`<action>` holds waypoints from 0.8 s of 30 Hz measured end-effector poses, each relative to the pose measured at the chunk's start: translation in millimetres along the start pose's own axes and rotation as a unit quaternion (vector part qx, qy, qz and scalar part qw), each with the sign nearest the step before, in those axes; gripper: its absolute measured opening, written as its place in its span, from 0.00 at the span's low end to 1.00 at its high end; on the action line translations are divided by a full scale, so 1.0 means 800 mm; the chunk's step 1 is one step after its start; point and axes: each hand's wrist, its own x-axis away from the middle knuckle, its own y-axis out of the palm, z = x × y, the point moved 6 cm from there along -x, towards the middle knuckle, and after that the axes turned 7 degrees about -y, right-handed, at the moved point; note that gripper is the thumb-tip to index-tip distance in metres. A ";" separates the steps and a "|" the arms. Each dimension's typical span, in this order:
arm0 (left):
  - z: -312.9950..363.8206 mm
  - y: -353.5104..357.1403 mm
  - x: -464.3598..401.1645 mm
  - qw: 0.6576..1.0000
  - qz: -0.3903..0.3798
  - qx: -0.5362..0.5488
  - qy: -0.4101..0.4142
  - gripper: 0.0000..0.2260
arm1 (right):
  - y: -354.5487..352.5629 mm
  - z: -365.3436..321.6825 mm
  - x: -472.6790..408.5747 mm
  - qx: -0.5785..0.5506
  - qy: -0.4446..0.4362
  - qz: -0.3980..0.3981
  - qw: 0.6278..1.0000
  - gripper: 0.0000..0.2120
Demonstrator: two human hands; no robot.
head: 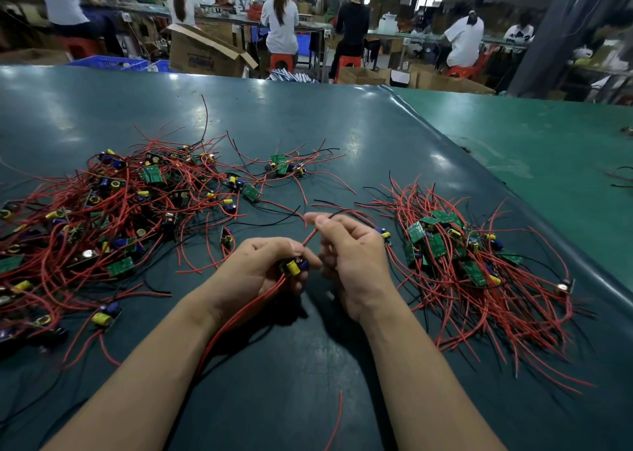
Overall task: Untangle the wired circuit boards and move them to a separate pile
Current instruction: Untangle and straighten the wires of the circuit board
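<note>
**A:** What have you got in your hands right now?

**B:** Your left hand (260,265) has its fingers curled round one circuit board (295,266), the one with the yellow and blue cylinders showing between thumb and fingers. A red wire (310,236) runs up from that board to your right hand (346,255), where thumb and forefinger pinch it. More red wire trails from the board down past your left wrist toward you.

**A:** Where does that board sit against the rest?

**B:** Take the held board as the marker. Left of it and beyond lies the tangled heap (102,210), boards and red and black wires all knotted together. Right of it lies the sorted pile (459,255), green boards bunched together with their wires fanned out toward you. The held board hangs just above the dark green surface (308,125), between those two.

**A:** Anything else close by?

**B:** A small cluster of boards (282,167) lies beyond the held board, apart from the heap. One loose red wire (337,416) lies on the surface nearer to you, between your forearms. Past the far edge of the surface, people sit on red stools (282,61) at long benches, and an open cardboard box (205,53) stands on the floor.
</note>
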 end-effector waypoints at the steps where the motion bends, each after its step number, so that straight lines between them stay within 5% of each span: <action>1: 0.000 -0.001 -0.001 1.000 0.000 0.002 0.001 0.14 | -0.002 -0.002 -0.002 -0.004 -0.011 0.014 1.000 0.12; 7: -0.005 -0.002 0.001 1.000 -0.023 0.010 0.007 0.08 | -0.028 -0.002 -0.016 -0.008 -0.052 0.124 0.991 0.13; 11: -0.006 -0.005 -0.002 1.000 -0.014 0.018 0.016 0.12 | -0.031 0.000 -0.019 -0.044 -0.042 0.122 0.991 0.17; 14: -0.005 -0.004 -0.002 0.999 0.011 0.008 0.030 0.15 | -0.028 0.001 -0.018 -0.055 -0.023 0.095 0.994 0.14; 20: -0.002 -0.009 0.002 0.997 0.061 -0.032 0.040 0.08 | -0.003 -0.004 -0.002 0.095 -0.046 -0.032 0.994 0.10; 24: -0.003 -0.006 0.004 0.996 0.065 -0.020 0.051 0.05 | -0.001 -0.006 -0.004 0.104 -0.055 -0.032 0.993 0.09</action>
